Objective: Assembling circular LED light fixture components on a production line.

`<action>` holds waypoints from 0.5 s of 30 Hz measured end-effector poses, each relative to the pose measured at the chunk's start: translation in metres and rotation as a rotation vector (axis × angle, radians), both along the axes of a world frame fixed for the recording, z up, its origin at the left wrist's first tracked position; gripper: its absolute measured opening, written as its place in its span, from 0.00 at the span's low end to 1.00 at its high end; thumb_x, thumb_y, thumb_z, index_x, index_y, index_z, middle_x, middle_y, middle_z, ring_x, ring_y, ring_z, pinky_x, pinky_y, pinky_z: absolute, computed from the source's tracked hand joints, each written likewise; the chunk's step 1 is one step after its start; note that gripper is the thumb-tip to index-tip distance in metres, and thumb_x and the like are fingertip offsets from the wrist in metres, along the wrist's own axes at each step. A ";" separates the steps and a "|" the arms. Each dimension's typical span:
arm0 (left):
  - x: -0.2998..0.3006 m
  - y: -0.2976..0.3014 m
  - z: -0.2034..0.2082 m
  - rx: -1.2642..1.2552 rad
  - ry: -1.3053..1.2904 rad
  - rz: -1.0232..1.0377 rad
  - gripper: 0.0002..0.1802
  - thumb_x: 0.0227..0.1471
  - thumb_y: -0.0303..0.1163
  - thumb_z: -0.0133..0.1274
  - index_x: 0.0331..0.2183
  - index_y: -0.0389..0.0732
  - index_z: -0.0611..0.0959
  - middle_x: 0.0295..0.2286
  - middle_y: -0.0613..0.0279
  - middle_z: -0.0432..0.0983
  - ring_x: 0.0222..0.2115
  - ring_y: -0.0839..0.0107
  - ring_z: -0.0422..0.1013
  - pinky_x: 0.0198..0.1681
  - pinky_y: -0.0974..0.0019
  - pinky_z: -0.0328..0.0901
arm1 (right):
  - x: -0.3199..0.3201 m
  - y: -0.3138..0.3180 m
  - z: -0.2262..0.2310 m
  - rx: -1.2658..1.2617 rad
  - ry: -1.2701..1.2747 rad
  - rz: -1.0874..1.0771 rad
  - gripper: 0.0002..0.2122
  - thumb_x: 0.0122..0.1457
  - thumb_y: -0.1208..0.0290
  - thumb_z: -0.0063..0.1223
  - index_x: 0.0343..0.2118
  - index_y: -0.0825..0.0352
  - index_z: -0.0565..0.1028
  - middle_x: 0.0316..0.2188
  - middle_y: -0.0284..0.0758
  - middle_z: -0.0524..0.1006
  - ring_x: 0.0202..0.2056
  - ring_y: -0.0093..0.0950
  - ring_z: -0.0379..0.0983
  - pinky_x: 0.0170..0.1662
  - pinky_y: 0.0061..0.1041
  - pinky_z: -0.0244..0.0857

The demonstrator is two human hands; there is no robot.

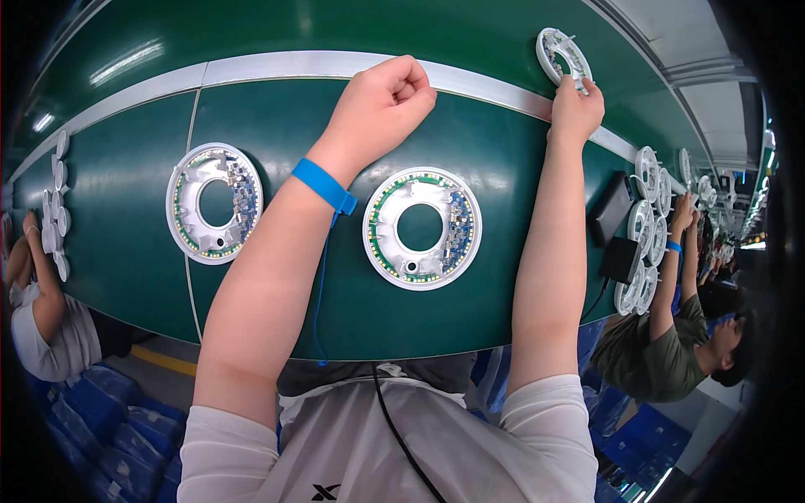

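Observation:
My right hand [577, 111] reaches to the far right and grips the near edge of a white ring-shaped lamp housing [543, 50] over the green strip beyond the rail. Curled into a fist, my left hand [387, 105] is by the metal rail with nothing visible in it; a blue wrist strap [323, 184] is on that arm. Between my forearms lies a second ring-shaped housing [377, 243], with a blue circuit board and rows of small LEDs. Another such housing [179, 226] rests to the left of my left forearm, which comes close to its right edge.
A metal rail [285, 64] crosses the green table [126, 159]. Right of my right arm are a black box [610, 208], a black adapter [620, 260] and several white rings [641, 220]. More rings [60, 220] stand far left. Co-workers [662, 352] sit at both sides.

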State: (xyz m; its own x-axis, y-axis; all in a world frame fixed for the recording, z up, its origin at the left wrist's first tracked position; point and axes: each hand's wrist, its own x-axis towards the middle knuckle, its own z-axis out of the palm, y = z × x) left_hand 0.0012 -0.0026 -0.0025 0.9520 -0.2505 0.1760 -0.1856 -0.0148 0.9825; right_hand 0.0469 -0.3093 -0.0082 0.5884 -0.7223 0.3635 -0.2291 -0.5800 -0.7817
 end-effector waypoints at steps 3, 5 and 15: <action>0.001 -0.001 -0.001 0.001 -0.007 0.002 0.07 0.53 0.29 0.57 0.27 0.39 0.77 0.16 0.71 0.69 0.18 0.82 0.62 0.23 0.73 0.58 | 0.000 0.001 -0.003 0.083 -0.003 0.079 0.17 0.56 0.68 0.60 0.46 0.72 0.78 0.25 0.33 0.80 0.28 0.24 0.76 0.37 0.25 0.69; 0.000 0.000 0.000 0.022 0.009 -0.004 0.07 0.53 0.29 0.57 0.27 0.39 0.77 0.16 0.69 0.70 0.17 0.81 0.62 0.23 0.72 0.59 | -0.001 0.002 -0.003 0.130 -0.001 0.132 0.16 0.56 0.66 0.60 0.44 0.72 0.79 0.24 0.34 0.81 0.29 0.26 0.78 0.39 0.28 0.70; 0.000 0.000 0.000 0.012 0.014 -0.005 0.07 0.54 0.30 0.56 0.27 0.38 0.77 0.16 0.68 0.71 0.18 0.79 0.64 0.24 0.71 0.61 | -0.003 0.010 0.001 0.197 -0.023 0.268 0.12 0.58 0.66 0.65 0.37 0.71 0.81 0.19 0.28 0.77 0.22 0.16 0.69 0.27 0.19 0.61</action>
State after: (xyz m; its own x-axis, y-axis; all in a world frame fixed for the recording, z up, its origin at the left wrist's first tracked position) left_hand 0.0009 -0.0023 -0.0025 0.9530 -0.2572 0.1599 -0.1723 -0.0262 0.9847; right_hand 0.0438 -0.2993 -0.0075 0.7605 -0.6002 0.2478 -0.0697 -0.4549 -0.8878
